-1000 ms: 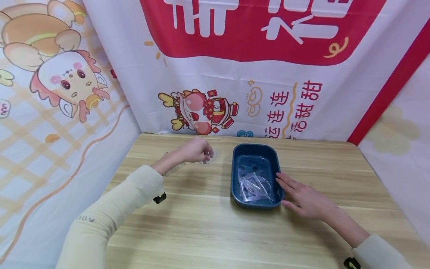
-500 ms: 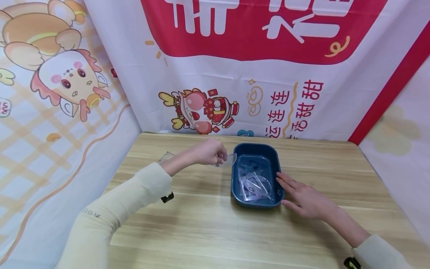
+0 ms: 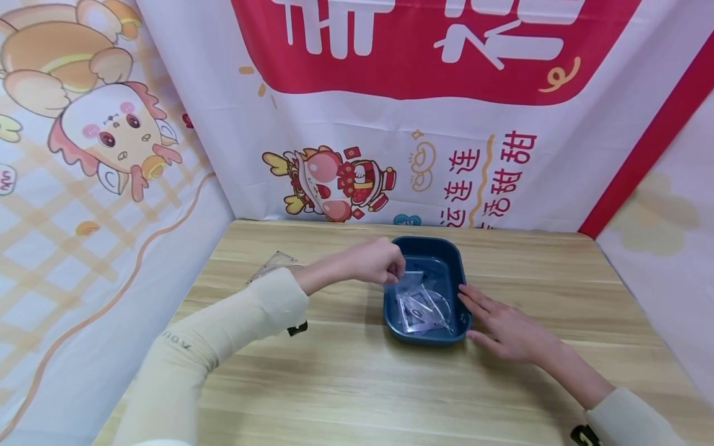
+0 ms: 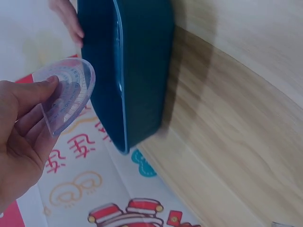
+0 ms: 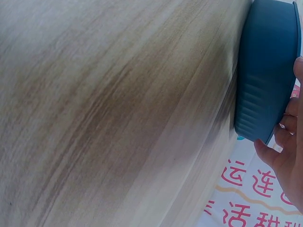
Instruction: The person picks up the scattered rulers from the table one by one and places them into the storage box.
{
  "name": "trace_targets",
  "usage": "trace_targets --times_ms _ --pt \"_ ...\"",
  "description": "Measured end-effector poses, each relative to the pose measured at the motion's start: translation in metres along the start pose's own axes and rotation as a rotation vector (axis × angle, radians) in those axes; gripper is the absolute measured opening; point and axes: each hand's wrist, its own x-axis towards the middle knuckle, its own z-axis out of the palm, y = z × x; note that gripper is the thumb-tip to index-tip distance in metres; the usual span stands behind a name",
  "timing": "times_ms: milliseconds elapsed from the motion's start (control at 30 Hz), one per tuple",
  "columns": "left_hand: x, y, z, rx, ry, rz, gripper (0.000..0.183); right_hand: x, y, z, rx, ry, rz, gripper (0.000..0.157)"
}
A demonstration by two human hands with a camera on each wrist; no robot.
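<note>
Between thumb and fingers my left hand [image 3: 382, 260] pinches a clear protractor [image 4: 71, 90], its curved edge and printed scale facing out in the left wrist view. This hand is over the left rim of a dark blue rectangular bin [image 3: 458, 266]. Inside the bin lie several clear drawing pieces, among them a set square [image 3: 413, 316] with a protractor-like curved piece overlapping it. My right hand [image 3: 504, 331] rests against the bin's right side with fingers extended, fingertips at the rim. In the right wrist view its fingers touch the bin's outer wall [image 5: 267, 71].
A clear set square [image 3: 276, 261] lies on the wooden table [image 3: 334, 371] behind my left forearm, which partly covers the pieces there. A printed cloth [image 3: 312, 124] hangs along the table's back edge, with another [image 3: 111, 248] on the left.
My left hand has lifted the protractor from the table and carried it rightward to the bin. Pieces formerly behind the left forearm now show more. The right hand has stayed at the bin.
</note>
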Motion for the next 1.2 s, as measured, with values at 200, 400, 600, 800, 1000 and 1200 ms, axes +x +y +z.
trace_targets --times_ms 200,400,600,800,1000,1200 --pt "0.016 0.007 0.006 0.035 -0.015 -0.008 0.006 0.001 0.0 0.0 -0.003 -0.011 0.003 0.075" --pt "0.037 0.004 0.009 0.07 0.003 -0.01 0.005 0.002 0.001 -0.001 -0.004 -0.011 -0.001 0.075" --pt "0.058 -0.006 0.01 0.125 0.017 0.025 0.004 0.001 0.002 -0.001 -0.003 -0.009 -0.009 0.075" --pt "0.078 -0.013 0.009 0.193 0.001 0.019 0.007 0.0 0.001 -0.001 -0.001 -0.008 -0.008 0.075" --pt "0.099 -0.017 0.006 0.218 -0.073 -0.036 0.012 0.0 0.002 0.0 -0.02 0.005 -0.02 0.073" --pt "0.119 -0.018 0.006 0.232 -0.154 -0.148 0.017 0.0 0.003 -0.001 -0.014 -0.011 -0.015 0.073"
